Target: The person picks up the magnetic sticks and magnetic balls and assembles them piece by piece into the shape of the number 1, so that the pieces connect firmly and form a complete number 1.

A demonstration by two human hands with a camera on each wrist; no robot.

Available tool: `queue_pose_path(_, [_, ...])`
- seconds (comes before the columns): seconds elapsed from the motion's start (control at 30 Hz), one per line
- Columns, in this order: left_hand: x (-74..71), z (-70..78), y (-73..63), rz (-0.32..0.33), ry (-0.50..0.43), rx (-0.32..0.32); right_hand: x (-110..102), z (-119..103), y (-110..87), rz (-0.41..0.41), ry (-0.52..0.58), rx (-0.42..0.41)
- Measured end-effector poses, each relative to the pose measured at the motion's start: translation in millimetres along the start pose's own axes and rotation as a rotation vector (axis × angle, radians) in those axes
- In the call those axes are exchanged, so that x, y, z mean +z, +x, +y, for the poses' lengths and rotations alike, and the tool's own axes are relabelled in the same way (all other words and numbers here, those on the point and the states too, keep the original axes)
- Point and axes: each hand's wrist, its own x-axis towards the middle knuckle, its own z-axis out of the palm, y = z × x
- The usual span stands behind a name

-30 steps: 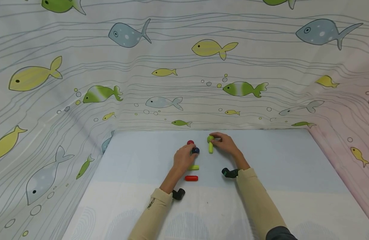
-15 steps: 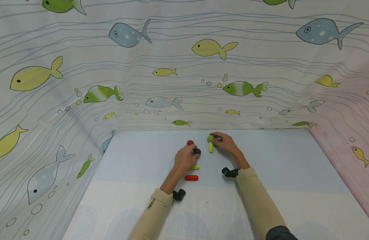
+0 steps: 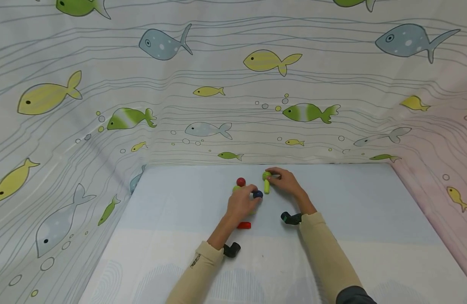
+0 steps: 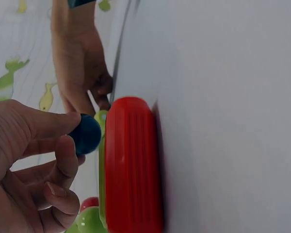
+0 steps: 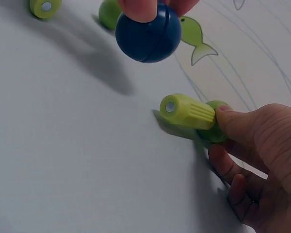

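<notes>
My left hand (image 3: 242, 204) pinches a dark blue ball (image 3: 258, 194) between thumb and fingers; the right wrist view shows that ball (image 5: 148, 39) held above the table. My right hand (image 3: 286, 181) pinches a green ball (image 3: 266, 175). Joined or touching end to end with it is a yellow-green ribbed stick (image 5: 189, 111), which has a round silvery disc on its near end. A red ribbed stick (image 3: 244, 226) lies nearer the person, partly behind the left hand. Another yellow-green stick (image 5: 44, 7) is mostly hidden by that hand in the head view.
Beyond the left hand sit a red ball (image 3: 241, 181) and a second green ball (image 3: 235, 189), partly covered. A pale table (image 3: 351, 202) carries everything. Fish-printed cloth (image 3: 203, 109) rises at its back and sides. Black wrist cameras (image 3: 290, 218) stick out from both wrists.
My left hand has moved right and slightly toward the person with the blue ball, nearer to the stick. It uncovers the second green ball. My right hand stays in place.
</notes>
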Motion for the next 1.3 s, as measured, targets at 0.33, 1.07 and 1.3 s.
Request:
queue_pose_path(0.33, [8.9,12.6,-1.4,0.016,0.011,0.019,-1.5,-0.3,-2.5,0.000,0.006,-0.023])
queue_pose_path(1.07, [19.3,17.7,2.0,0.028,-0.006,0.017,-3.7,2.2,0.5,-0.014,0.018,-0.022])
queue_pose_path(1.3, [19.7,19.6,2.8,0.045,0.002,0.020,-4.0,2.4,0.7,-0.030,0.034,-0.046])
